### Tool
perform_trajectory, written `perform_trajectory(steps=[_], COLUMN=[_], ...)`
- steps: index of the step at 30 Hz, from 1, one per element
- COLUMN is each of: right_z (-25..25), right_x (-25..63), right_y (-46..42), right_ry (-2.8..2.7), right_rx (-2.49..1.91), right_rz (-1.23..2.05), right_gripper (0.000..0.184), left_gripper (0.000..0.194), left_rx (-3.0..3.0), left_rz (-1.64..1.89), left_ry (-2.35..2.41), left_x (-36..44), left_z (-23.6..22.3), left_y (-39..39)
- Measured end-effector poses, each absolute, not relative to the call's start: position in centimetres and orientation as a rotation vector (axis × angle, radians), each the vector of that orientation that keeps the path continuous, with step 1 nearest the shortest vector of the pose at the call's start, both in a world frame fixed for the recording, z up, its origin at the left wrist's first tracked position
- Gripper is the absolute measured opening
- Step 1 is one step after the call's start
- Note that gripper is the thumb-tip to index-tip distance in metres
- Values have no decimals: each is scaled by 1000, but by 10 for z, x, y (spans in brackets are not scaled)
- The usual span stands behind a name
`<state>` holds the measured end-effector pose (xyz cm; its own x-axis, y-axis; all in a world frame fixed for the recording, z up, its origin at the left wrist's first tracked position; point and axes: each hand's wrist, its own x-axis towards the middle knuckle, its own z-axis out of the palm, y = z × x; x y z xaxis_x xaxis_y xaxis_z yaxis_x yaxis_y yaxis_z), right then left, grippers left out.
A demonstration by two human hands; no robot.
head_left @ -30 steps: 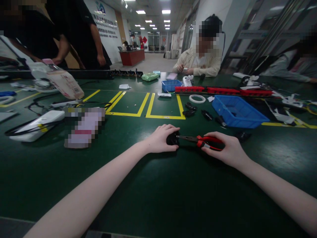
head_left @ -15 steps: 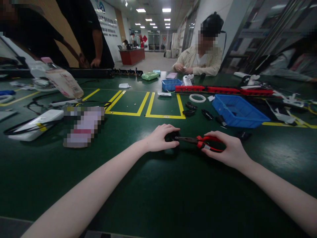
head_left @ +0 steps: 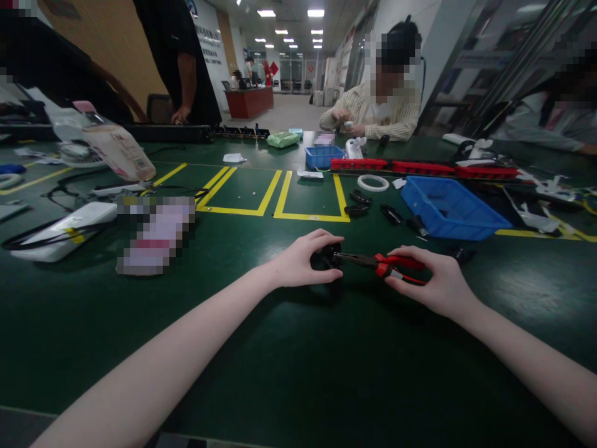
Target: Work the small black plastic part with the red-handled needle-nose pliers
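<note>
My left hand (head_left: 313, 258) is closed around a small black part (head_left: 330, 255) whose exact kind I cannot make out, held just above the green table (head_left: 280, 361). In my right hand (head_left: 436, 277) are long-nose pliers (head_left: 380, 262) with red handles. Their dark jaws point left and their tips meet the black part at its right side. Much of the part is covered by the fingers and thumb. More black parts (head_left: 390, 214) lie beyond my right hand.
A blue bin (head_left: 454, 211) stands behind my right hand, near a white ring (head_left: 373, 182) and a red strip (head_left: 422, 167). To the left are a white box (head_left: 65, 233) with a black cable and a bottle (head_left: 119, 149). Co-workers are around the table; one sits opposite (head_left: 373, 112).
The view has shifted slightly. The pliers have moved a little to the right, their jaws still at the black part. The person opposite has moved their hands.
</note>
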<state>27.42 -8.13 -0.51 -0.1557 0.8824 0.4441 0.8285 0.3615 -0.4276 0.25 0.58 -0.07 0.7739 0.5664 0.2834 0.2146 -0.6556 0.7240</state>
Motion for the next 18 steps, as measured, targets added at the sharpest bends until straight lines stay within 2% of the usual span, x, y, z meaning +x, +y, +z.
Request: perform_trajectory(steps=[4, 10, 18], right_z=[-3, -3, -7], right_x=[277, 276, 289], right_y=[-83, -89, -89], right_ry=[-1985, -1863, -1931], right_rx=[-1515, -1593, -1622], right_rz=[191, 413, 445], right_gripper=[34, 36, 36], left_gripper=[59, 54, 58], left_rx=[2244, 2232, 2177], left_rz=[660, 626, 588], left_ry=[583, 586, 607], left_x=[2, 4, 4], left_z=[1, 4, 4], left_y=[5, 5, 7])
